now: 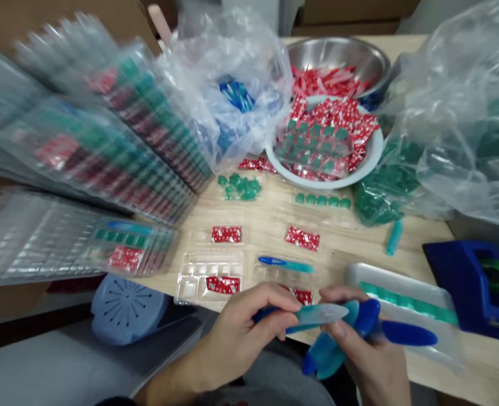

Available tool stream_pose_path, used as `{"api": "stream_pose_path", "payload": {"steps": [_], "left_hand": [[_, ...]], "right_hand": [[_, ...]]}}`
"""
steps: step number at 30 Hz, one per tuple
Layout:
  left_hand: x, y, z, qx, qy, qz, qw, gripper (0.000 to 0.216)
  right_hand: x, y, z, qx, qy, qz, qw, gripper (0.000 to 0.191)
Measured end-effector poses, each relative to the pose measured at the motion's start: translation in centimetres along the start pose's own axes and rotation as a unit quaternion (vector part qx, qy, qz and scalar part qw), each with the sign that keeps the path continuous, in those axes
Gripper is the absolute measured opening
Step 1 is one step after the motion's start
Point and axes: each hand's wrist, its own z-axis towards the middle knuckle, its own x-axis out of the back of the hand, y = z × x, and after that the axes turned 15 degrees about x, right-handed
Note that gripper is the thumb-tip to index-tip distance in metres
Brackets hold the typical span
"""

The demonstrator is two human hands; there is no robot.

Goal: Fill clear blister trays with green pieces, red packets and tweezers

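My left hand point(249, 327) pinches slim, pointed teal and blue plastic pieces point(319, 313) between thumb and fingers. Beside it, my right hand point(370, 358) is closed around a loose bunch of similar blue and teal plastic pieces point(327, 352), which stick out on both sides of the fingers. The two hands nearly meet at the table's front edge. Just beyond them, a clear tray holds one blue-and-teal piece point(286, 264), with a red patterned packet point(299, 294) partly hidden behind my fingers. To the left lies another clear tray point(190, 276) with a red packet point(222, 285) in it.
Filled clear trays point(118, 152) stand stacked at left, blurred. A white bowl point(378, 152) of red packets and a metal bowl point(338, 48) of pink-red pieces are at the back. Plastic bags point(464, 113) bulge at right, near a blue tape dispenser point(456, 282).
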Motion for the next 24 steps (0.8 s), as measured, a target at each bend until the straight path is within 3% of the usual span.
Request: {"api": "stream_pose_path", "payload": {"steps": [3, 8, 13, 24], "left_hand": [[-0.4, -0.4, 0.4, 0.033, -0.011, -0.005, 0.999, 0.012], [-0.2, 0.5, 0.7, 0.091, -0.013, 0.047, 0.995, 0.019], [1.0, 2.0, 0.2, 0.05, 0.025, 0.067, 0.996, 0.01], [0.1, 1.5, 0.1, 0.028, 0.005, -0.135, 0.99, 0.013]], "right_hand": [[-0.3, -0.2, 0.2, -0.018, -0.013, 0.003, 1.0, 0.023], [-0.7, -0.1, 0.4, -0.072, 0.151, -0.002, 0.986, 0.025], [-0.4, -0.3, 1.1, -0.046, 0.23, 0.098, 0.967, 0.026], [-0.6, -1.5, 0.9, -0.031, 0.233, 0.13, 0.963, 0.02]]}}
